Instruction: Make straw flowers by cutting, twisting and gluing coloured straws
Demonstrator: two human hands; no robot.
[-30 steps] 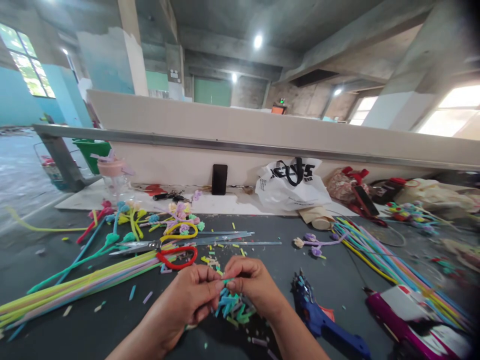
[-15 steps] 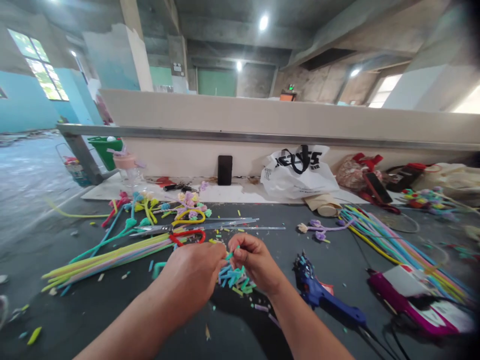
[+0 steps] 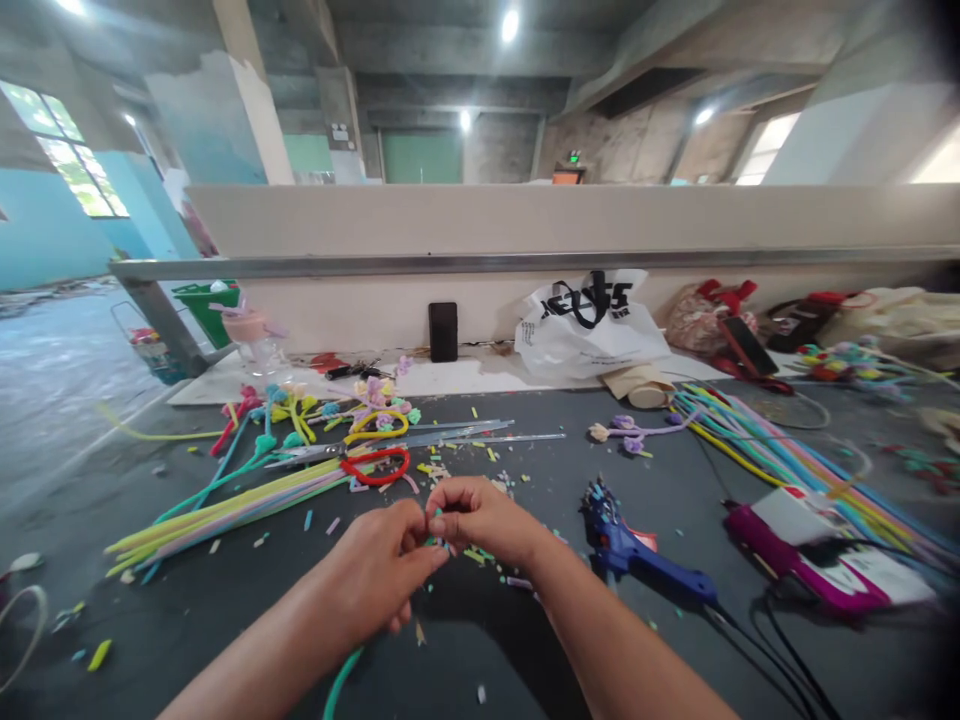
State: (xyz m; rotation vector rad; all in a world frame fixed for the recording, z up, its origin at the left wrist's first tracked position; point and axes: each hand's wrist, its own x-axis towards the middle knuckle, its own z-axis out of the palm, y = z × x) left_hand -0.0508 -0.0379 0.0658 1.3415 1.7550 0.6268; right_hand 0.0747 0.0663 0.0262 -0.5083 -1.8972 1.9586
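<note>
My left hand [image 3: 379,565] and my right hand [image 3: 487,520] meet over the middle of the dark table, fingertips together. Between them shows a bit of teal-green fuzzy pipe cleaner [image 3: 438,514], pinched by the right thumb and forefinger. A longer green strand [image 3: 345,682] hangs out below my left hand, whose fingers are closed; it looks like part of the same pipe cleaner, though the join is hidden. Short cut pieces [image 3: 474,556] lie beneath the hands, largely covered by them. Scissors with yellow and red handles [image 3: 375,467] rest just beyond the left hand.
Pastel pipe cleaners [image 3: 232,515] lie at left, with fuzzy flowers [image 3: 375,395] behind. A blue glue gun [image 3: 652,570] and its cord are right of my forearm, near a magenta device [image 3: 795,560]. A phone [image 3: 443,332] and a white bag [image 3: 592,330] stand at the back.
My left hand has turned and dropped slightly, so its thumb now shows. The green strand has swung from beside the left wrist to below the hand. The pile of cut pieces is more covered.
</note>
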